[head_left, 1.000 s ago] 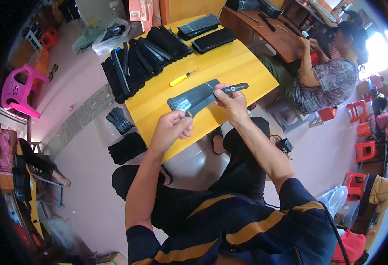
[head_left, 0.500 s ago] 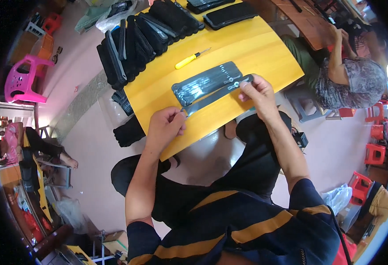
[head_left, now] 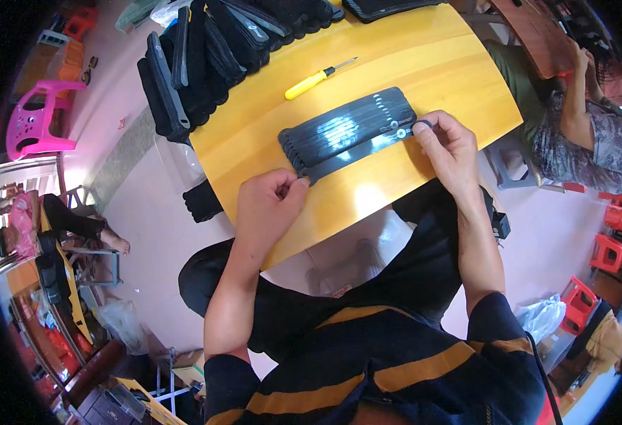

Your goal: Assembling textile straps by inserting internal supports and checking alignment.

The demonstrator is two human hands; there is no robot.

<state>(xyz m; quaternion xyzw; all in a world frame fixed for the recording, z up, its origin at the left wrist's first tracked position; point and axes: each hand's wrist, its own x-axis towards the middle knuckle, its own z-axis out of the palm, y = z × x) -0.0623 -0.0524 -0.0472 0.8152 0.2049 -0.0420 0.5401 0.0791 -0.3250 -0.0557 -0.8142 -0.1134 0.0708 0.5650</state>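
Observation:
A dark, glossy flat strip (head_left: 360, 150) with a rounded end and a small pale mark lies stretched between my hands along the near side of a stack. My left hand (head_left: 268, 212) pinches its left end between thumb and fingers. At the other end, my right hand (head_left: 451, 150) holds the strip between thumb and index finger. The stack of similar dark strips (head_left: 346, 122) rests on the yellow table, its strips overlapping like a fan. Beyond it is a yellow-handled tool (head_left: 309, 83) with a thin metal shaft.
Thick bundles of black strips (head_left: 211, 53) line the far left of the yellow table (head_left: 460, 78), with another black bundle (head_left: 385, 7) at its far edge. To the right a person (head_left: 587, 134) sits at a brown table. A pink stool (head_left: 38, 120) stands left on the floor.
Both hands have brought the strip down against the stack's near edge. My right hand has shifted right. The table appears closer and shifted in view.

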